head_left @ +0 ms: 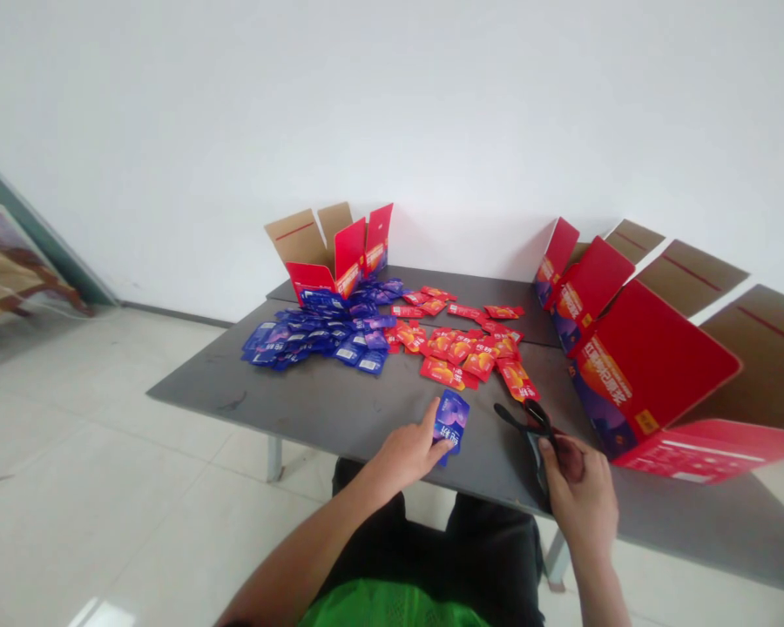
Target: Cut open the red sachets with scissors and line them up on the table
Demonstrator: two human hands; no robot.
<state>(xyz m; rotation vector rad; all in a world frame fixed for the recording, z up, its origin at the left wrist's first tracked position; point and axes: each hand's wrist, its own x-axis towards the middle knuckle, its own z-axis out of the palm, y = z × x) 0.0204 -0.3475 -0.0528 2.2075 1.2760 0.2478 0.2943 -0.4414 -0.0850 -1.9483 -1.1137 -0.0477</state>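
Observation:
My left hand pinches a blue sachet near the front edge of the grey table. My right hand is closed round the handles of black scissors, whose blades point up and left toward the sachets. A heap of blue sachets lies at the table's left. Several red sachets are scattered in the middle, the nearest just beyond the scissor tips.
A small open red carton stands at the back left of the table. A large open red carton with brown flaps lies at the right, close to my right hand. White wall behind, tiled floor to the left.

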